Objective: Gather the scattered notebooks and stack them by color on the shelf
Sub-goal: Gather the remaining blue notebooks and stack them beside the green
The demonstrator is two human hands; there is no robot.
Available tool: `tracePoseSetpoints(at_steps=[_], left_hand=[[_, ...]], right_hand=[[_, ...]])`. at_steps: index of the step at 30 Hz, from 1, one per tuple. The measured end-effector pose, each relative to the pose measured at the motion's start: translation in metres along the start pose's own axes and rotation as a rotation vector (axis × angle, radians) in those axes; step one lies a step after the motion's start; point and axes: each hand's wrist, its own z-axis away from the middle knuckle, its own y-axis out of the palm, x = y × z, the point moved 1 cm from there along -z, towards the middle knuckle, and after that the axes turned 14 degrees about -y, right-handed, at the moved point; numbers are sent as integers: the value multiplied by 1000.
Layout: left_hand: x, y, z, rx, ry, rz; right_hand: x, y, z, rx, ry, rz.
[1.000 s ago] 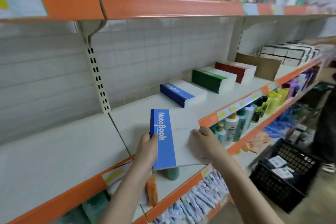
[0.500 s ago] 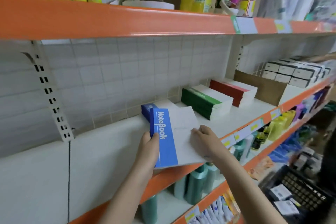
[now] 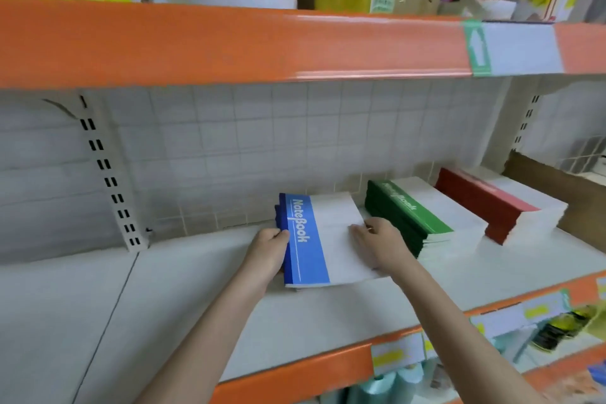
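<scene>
Fingers of our left hand (image 3: 268,251) curl round the spine edge of the blue notebook (image 3: 323,241), thumb on top of the blue band, while the fingers of our right hand (image 3: 380,241) lie bent on its white cover, pressing it down. The notebook now sits on top of the blue stack (image 3: 278,216), whose darker spines show just under its left edge; half a second ago we held it in the air in front of the shelf, above the orange lip. So the carry looks finished, and we judge that what remains is squaring the top copy, since its near edge overhangs the stack a little, and then letting go.

Just beside it to the right stands the green stack (image 3: 410,220), close to our right hand but not touching it, and beyond that the red stack (image 3: 498,207). All three rest on the white shelf (image 3: 196,305), against the tiled back wall (image 3: 229,147). With this copy down, blue matches blue; whether more notebooks lie scattered elsewhere, we cannot tell.
</scene>
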Motion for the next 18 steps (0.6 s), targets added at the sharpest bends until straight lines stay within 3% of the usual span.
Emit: tracePoseSetpoints(at_steps=[7,13,18], left_hand=[[-1,21,-30,-341,90,-137],[5,27,-43,-438,105,-74],[6,27,-47,-493,126,-160]], right_hand=[[-23,4,-44,128,-97,118],[-36,13,-60,127,-145,141],[-43,15,-65,114,-183,134]])
